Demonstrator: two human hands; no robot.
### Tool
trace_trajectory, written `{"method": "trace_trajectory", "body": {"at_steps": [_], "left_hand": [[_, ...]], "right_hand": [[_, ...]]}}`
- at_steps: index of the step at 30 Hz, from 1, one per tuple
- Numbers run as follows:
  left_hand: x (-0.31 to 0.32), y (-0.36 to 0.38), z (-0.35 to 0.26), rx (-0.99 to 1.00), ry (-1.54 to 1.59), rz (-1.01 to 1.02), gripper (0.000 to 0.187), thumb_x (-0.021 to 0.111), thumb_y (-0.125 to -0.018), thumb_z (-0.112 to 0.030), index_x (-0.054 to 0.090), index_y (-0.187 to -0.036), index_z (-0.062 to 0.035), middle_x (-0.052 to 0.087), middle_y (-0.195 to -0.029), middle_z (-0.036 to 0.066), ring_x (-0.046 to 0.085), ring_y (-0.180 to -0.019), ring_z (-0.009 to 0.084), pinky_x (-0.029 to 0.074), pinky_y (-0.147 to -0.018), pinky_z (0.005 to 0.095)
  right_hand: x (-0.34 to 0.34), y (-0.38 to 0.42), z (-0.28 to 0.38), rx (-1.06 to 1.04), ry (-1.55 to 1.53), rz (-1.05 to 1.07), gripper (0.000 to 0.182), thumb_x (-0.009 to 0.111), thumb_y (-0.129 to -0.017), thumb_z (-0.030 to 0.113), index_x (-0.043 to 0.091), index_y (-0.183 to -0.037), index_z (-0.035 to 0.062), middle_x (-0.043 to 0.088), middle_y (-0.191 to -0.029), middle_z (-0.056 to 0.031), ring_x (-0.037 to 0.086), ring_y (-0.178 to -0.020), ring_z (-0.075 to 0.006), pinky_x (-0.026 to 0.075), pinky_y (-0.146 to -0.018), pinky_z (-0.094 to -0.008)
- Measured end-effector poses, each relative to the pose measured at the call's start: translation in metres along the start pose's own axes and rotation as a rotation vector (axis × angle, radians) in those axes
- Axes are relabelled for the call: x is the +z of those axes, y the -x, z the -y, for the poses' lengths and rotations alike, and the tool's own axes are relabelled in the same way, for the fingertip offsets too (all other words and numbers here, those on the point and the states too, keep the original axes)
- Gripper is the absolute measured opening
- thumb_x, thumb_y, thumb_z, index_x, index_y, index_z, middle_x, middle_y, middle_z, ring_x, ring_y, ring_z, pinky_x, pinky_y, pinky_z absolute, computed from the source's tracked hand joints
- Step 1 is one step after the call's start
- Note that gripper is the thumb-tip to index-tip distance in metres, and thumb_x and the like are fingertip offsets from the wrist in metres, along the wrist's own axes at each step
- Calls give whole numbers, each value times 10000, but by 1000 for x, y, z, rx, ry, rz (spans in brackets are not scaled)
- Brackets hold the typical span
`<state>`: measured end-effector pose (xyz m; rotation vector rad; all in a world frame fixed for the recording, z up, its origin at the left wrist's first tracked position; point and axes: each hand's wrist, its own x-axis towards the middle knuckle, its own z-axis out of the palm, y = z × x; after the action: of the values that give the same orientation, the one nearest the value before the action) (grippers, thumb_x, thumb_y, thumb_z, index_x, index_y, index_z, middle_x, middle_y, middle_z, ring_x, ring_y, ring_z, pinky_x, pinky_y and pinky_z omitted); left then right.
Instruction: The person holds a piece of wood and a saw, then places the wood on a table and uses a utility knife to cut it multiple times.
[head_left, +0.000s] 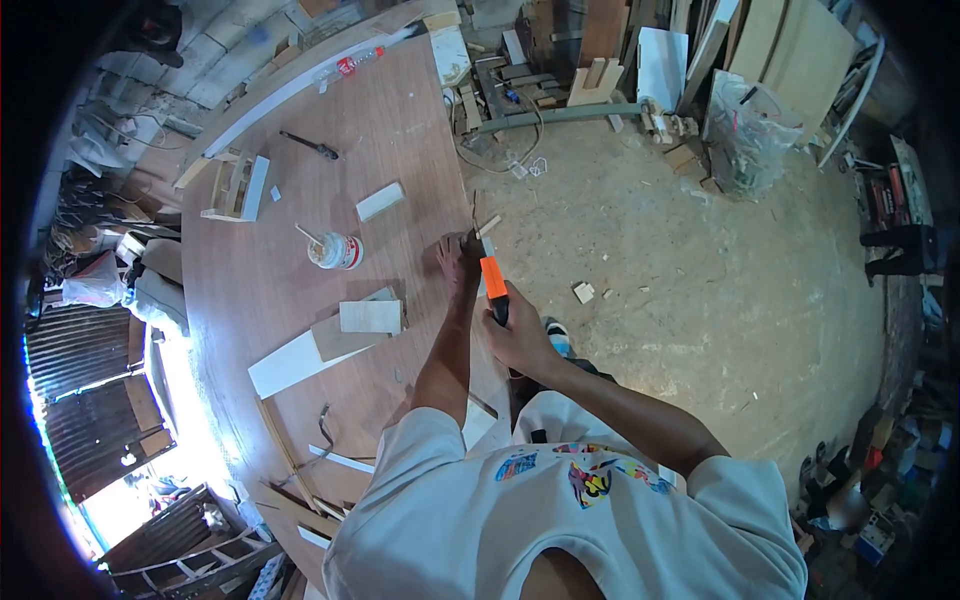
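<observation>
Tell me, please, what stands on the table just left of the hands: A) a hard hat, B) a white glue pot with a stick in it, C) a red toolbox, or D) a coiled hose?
B: a white pot with a stick in it stands on the table, left of the left hand.

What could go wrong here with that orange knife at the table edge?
The right hand holds the orange-handled utility knife pointed toward the left hand, which steadies a small wood strip at the edge of the brown wooden table: a slip could cut fingers. The strip overhangs and could drop.
</observation>
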<state>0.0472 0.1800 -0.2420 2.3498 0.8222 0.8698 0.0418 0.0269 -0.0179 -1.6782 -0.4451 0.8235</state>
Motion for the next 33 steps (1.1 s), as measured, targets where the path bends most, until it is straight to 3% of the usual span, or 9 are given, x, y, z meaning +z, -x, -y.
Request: {"method": "trace_trajectory", "body": {"at_steps": [8, 13, 16, 20, 22, 23, 26, 30, 33], "left_hand": [[-49, -41, 29, -526, 236, -63, 276, 582, -888, -162, 539, -686, 21, 524, -517, 159, 523, -483, 366, 381, -484, 449], [-104, -65, -32, -704, 1203, -318, 102, 539, -895, -30, 634, -923, -8, 658, -897, 125, 637, -867, 224, 493, -779, 325], [-158, -68, -83, -572, 1594, 39, 224, 507, -889, 33, 630, -1060, -42, 576, -1159, 80, 533, -1115, 204, 444, -923, 293], [-177, -46, -146, -26, 584, 333, 266, 531, -866, -30, 651, -1084, -124, 580, -1186, 72, 509, -1153, 283, 400, -975, 332], [-210, -17, -208, 428, -303, 665, 270, 457, -958, -213, 614, -1116, -60, 580, -1197, 90, 495, -1188, 234, 347, -1037, 398], [-229, -12, -230, 455, -136, 833, 273, 487, -934, -243, 628, -1108, -87, 593, -1177, 86, 490, -1197, 256, 332, -1048, 406], [-251, -8, -257, 310, 395, 1041, 292, 533, -900, -296, 637, -1106, -117, 600, -1178, 77, 474, -1224, 268, 308, -1065, 429], [-241, -8, -257, 428, 593, 824, 339, 575, -880, -338, 617, -1144, -130, 594, -1200, 76, 472, -1226, 271, 322, -1057, 433], [-235, -40, -190, 425, -188, 810, 404, 644, -828, -295, 586, -1184, -113, 526, -1279, 112, 435, -1224, 321, 353, -1001, 425]], "right_hand": [[8, -15, -15, 2, -27, 6, 126, 531, -831, 55, 444, -917, 25, 434, -633, -20, 461, -478, -110, 378, -415, -304], [6, -22, -20, 51, -88, 44, 131, 496, -806, 7, 397, -879, 53, 417, -601, -20, 447, -408, -125, 349, -348, -312], [7, -24, -17, 36, -80, 66, 137, 489, -813, 11, 429, -933, 42, 441, -609, -31, 460, -410, -134, 374, -359, -306], [9, -34, -18, 131, -39, 93, 261, 535, -780, 81, 493, -1017, -21, 584, -683, -108, 606, -564, -251, 481, -525, -359], [22, -71, -89, -1063, 427, -310, 259, 528, -787, 83, 500, -1032, 4, 590, -696, -83, 614, -596, -224, 489, -533, -359], [20, -70, -81, -1066, 427, -308, 259, 528, -787, 83, 500, -1032, 4, 590, -696, -83, 614, -596, -224, 489, -533, -359], [8, -48, -19, 79, 121, 53, 257, 528, -767, 107, 543, -1014, 40, 618, -759, -111, 632, -700, -265, 485, -608, -363], [17, -75, -57, -71, 196, -64, 181, 530, -754, 78, 538, -929, 31, 566, -658, -101, 571, -493, -201, 429, -427, -360], [-13, -37, -10, 35, -349, 380, 219, 578, -769, 76, 525, -978, 36, 527, -618, -76, 510, -405, -153, 394, -351, -300]]}}
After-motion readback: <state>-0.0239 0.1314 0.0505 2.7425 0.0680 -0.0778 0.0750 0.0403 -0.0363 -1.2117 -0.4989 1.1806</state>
